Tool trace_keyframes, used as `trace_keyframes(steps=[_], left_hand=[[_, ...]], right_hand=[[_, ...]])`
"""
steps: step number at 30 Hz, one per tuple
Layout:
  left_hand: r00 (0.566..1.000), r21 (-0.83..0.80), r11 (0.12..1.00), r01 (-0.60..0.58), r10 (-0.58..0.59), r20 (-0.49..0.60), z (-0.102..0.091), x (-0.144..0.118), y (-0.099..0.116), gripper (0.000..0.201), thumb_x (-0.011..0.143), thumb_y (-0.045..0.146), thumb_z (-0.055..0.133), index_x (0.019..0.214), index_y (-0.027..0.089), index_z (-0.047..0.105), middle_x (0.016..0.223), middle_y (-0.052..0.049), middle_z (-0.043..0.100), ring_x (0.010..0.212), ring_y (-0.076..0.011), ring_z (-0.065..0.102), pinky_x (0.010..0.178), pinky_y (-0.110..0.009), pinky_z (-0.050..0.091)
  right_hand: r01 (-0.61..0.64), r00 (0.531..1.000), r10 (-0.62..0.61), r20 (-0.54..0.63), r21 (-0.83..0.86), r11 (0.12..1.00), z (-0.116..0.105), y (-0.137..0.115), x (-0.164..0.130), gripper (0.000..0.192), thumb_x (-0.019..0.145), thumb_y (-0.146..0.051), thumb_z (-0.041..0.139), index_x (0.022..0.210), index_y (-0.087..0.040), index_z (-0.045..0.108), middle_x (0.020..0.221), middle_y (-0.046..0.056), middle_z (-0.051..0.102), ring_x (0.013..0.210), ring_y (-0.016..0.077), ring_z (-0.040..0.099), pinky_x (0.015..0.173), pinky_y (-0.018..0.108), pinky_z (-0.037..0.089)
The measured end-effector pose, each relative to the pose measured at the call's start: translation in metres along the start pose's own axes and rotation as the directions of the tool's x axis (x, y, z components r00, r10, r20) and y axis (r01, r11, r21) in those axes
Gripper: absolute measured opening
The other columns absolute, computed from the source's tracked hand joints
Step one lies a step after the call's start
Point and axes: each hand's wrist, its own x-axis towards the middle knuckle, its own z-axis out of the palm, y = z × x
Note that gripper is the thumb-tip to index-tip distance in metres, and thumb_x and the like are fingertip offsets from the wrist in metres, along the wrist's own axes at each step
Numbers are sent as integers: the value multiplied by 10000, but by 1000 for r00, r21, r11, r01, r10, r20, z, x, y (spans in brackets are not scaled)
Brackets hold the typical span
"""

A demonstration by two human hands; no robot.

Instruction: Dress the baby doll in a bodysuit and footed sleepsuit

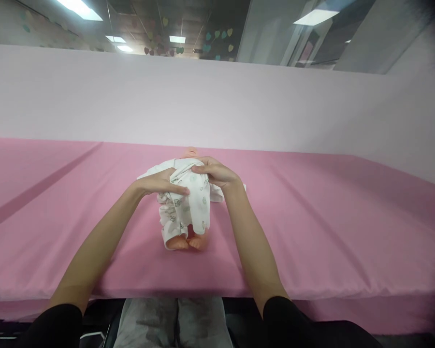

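Doll (188, 240) lay on its back in the middle of the pink table cover (311, 217), bare feet poking out at 6 o'clock, head mostly hidden at 12. The printed white baby garment (186, 205) was bunched up over the torso, legs seemingly covered, so I'd say the dressing (or undressing) was about halfway. Left hand (163, 184) had its fingers pinched closed on the fabric, right hand (215, 173) gripped the bunched cloth from 2 o'clock. Sleeves looked unsorted.
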Motion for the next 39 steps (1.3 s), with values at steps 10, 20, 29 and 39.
trace_keyframes(steps=[10,20,29,39], left_hand=[[994,107,992,60,-50,-95,-2,7,-8,278,721,367,641,890,147,643,861,-26,635,809,-173,565,686,-262,435],[986,106,990,89,-73,-147,-4,0,-7,328,643,395,715,866,166,643,779,-18,607,671,-154,545,537,-239,388],[935,-161,981,-109,46,-352,-2,15,-15,448,703,262,611,1137,152,619,984,-61,682,839,-182,611,725,-263,465],[990,-184,983,-2,-25,-140,-7,9,-21,610,676,470,720,1155,112,599,994,-113,669,825,-204,617,657,-273,467]], right_hand=[[-152,980,200,-11,-693,704,13,-29,-17,325,631,-404,754,737,-162,564,693,-16,531,625,129,487,531,238,347],[77,997,-58,53,-483,872,3,-25,-16,214,729,-322,648,858,-167,577,854,17,536,818,167,511,684,269,418],[-37,997,-5,-76,-543,839,14,-26,-15,352,619,-268,767,926,-191,614,914,28,584,874,203,535,725,285,449],[12,969,-41,-244,-119,993,14,-20,-2,173,518,-119,584,677,-173,542,724,-14,529,706,143,523,585,227,387]])
